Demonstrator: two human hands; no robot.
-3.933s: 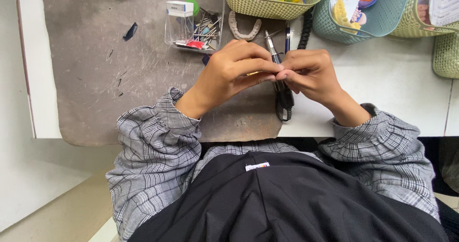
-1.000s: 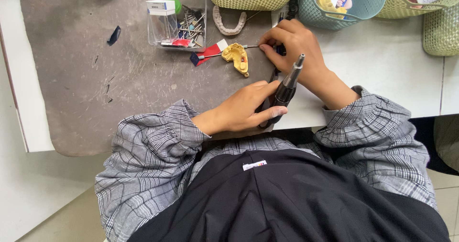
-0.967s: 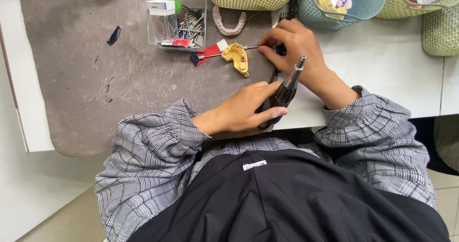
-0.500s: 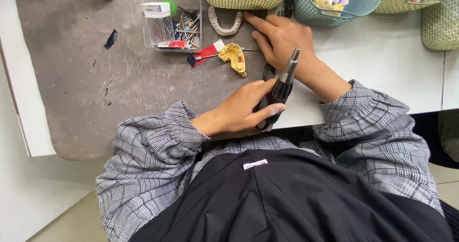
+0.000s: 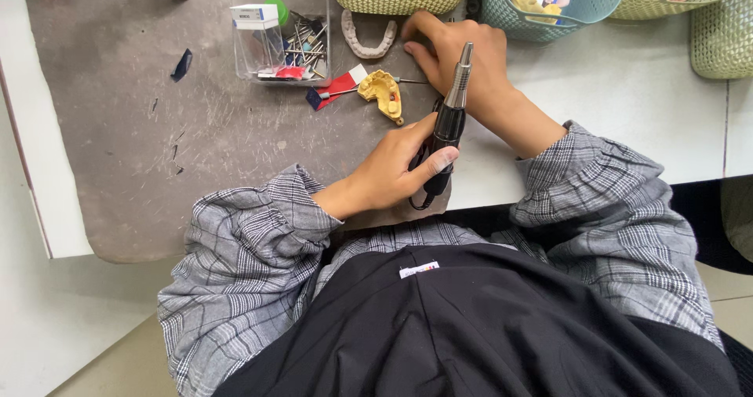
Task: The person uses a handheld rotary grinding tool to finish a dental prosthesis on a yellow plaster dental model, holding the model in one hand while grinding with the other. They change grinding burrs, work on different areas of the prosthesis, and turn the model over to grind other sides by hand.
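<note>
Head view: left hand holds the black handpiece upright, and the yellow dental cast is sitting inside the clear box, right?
Not quite. In the head view the left hand does hold the black handpiece upright, but the yellow dental cast lies on the grey mat, beside the clear box, not in it.

You wear a grey plaid shirt with fine dark and pale check lines, its long sleeves bunched into loose folds and pushed back just above each wrist, so your left hand (image 5: 396,173) and right hand (image 5: 463,60) are bare, without gloves, rings or a watch. Over the shirt, filling the lower middle of the frame, lies a plain black apron or vest with soft creases. A small white tag sits near its top edge.
</note>
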